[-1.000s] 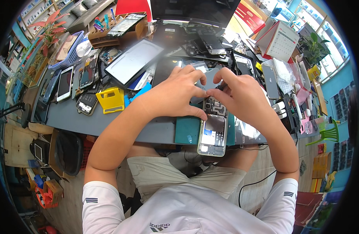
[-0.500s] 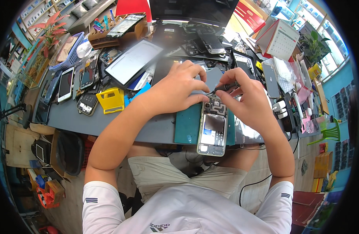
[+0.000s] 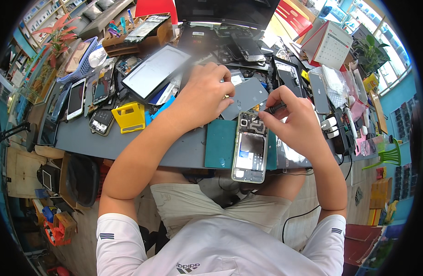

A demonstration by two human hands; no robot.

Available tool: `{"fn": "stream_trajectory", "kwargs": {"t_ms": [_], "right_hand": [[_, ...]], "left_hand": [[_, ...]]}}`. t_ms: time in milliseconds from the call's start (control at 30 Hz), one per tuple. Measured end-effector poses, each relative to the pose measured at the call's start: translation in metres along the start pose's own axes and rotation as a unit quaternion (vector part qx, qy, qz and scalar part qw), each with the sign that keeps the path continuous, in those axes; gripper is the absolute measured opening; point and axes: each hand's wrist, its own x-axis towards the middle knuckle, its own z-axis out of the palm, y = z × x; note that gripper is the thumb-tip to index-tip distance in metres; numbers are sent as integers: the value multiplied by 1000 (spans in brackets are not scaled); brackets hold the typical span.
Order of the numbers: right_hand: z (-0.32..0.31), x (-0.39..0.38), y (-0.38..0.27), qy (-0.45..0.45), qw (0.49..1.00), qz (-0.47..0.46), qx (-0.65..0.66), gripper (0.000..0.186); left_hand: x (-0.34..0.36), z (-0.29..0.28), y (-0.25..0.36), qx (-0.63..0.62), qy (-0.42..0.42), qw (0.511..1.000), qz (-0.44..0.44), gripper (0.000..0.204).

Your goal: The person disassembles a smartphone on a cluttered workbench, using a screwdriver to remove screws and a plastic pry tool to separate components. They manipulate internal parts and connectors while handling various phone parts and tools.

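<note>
An opened phone (image 3: 249, 156) with circuit board and inner parts exposed lies on a teal mat (image 3: 218, 147) at the desk's front edge. Just above its top end, my right hand (image 3: 292, 122) pinches a short dark screwdriver (image 3: 277, 108). My left hand (image 3: 204, 92) is raised up and left of that phone, fingers curled, their hold hidden from me. Beside those fingers lies a grey back panel (image 3: 246, 94). A yellow phone stand (image 3: 128, 117) is left of my left forearm.
Piled phones and parts surround a white panel (image 3: 154, 71). A laptop (image 3: 223, 14) stands behind. Left are a wooden organiser (image 3: 119, 46) and blue basket (image 3: 80, 69); right, a calendar (image 3: 328, 43), bubble wrap (image 3: 335, 92) and chargers (image 3: 331, 129).
My left hand has moved up and left, away from the phone, uncovering more of the grey panel. My right hand has shifted slightly right and down, and the screwdriver in it now shows.
</note>
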Motion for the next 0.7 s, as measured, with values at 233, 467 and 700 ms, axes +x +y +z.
{"fn": "stream_trajectory", "kwargs": {"t_ms": [233, 467, 700], "right_hand": [[2, 0, 3, 9, 999, -31, -15, 26], [1, 1, 2, -1, 999, -40, -15, 27], [1, 5, -6, -4, 991, -39, -126, 28]], "left_hand": [[-1, -3, 3, -45, -4, 999, 11, 23], [-1, -9, 11, -96, -58, 992, 60, 42], [-1, -7, 11, -94, -93, 989, 67, 50]]}}
